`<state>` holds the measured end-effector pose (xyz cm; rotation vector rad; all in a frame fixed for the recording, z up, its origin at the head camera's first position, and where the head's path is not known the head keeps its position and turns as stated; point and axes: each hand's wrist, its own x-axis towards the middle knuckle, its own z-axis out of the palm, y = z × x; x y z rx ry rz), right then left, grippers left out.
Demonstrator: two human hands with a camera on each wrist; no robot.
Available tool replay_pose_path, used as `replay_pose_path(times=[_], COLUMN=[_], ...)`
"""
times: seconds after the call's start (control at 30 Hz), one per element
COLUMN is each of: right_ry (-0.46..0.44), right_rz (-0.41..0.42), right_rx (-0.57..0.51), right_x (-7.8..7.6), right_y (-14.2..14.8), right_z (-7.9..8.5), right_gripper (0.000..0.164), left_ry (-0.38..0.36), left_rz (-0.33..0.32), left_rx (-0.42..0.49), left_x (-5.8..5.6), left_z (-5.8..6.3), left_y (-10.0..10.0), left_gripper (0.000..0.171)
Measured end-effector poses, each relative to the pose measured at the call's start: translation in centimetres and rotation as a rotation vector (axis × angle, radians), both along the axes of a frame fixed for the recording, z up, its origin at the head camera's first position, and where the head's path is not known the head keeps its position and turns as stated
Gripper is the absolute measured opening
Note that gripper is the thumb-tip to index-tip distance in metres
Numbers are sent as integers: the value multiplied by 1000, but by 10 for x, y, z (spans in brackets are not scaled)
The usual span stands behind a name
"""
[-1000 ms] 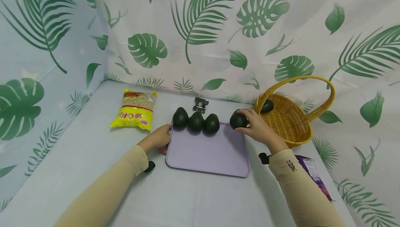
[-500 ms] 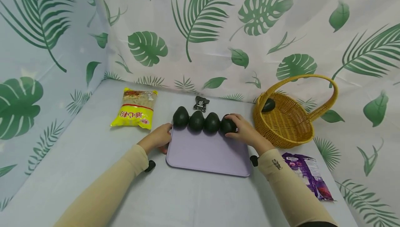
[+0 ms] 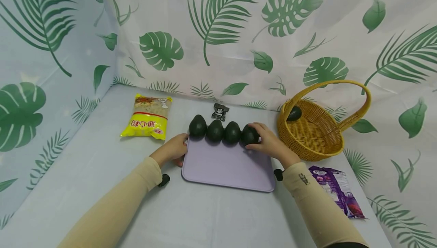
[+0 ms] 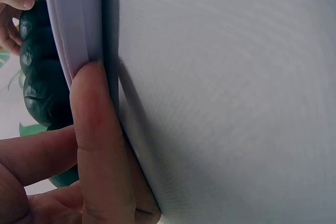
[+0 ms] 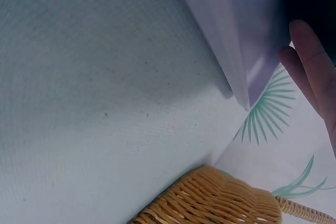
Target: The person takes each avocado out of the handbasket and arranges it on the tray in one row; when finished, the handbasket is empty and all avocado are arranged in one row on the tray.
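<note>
A row of dark green avocados (image 3: 214,131) sits along the far side of a lilac tray (image 3: 225,166), stems pointing away. My right hand (image 3: 268,142) grips the rightmost avocado (image 3: 248,135), which stands against its neighbour. In the right wrist view this avocado (image 5: 317,3) is a dark shape beside the fingertips, mostly cut off. At the tray's left edge, my left hand (image 3: 174,148) holds the rim near the far corner. The left wrist view has one finger (image 4: 94,119) pressed to the tray's outer side (image 4: 79,19).
A wicker basket (image 3: 314,142) with a tall handle stands right of the tray, holding one avocado (image 3: 294,114). Behind the row lies a small black packet (image 3: 220,112). A yellow pasta bag (image 3: 147,117) is at the back left, and a purple bag (image 3: 336,191) lies beyond the right forearm.
My right hand has carried the avocado from near the basket leftward to the end of the row, where it has stayed for the last half second. My left hand has kept its place.
</note>
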<state>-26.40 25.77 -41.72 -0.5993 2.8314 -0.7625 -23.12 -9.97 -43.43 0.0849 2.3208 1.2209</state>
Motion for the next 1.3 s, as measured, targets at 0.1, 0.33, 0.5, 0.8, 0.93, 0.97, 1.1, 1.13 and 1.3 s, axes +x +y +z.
replay_pose_path(times=[0.1,0.33,0.5,0.8,0.93,0.97,1.1,1.13,1.3], right_ry=[-6,-54,-36,45,70,76,73,77,75], right_rz=[-4,-42,-49,-61,-99,-110,-180,-195,-235], right_rx=[-16,-35,-56,-94,-65,-55,-6,13,44], right_x=[1,4,6,10,11,12,12,11,2], right_y=[1,4,11,35,51,55,73,78,103], right_z=[1,9,19,47,63,67,84,88,104], right_gripper=[84,88,89,85,82,81,79,78,77], left_ry=[0,0,-12,-5,-8,-9,-13,-13,-13], left_rz=[-2,-10,-6,-17,-16,-15,-10,-9,-11], left_rx=[0,-17,-21,-32,-25,-22,-13,-11,-3], left_x=[0,1,0,-1,0,0,1,1,2], left_z=[2,4,4,4,3,3,3,3,3], left_y=[0,0,0,0,-1,-1,-1,-1,0], left_gripper=[58,58,58,60,59,59,59,59,59])
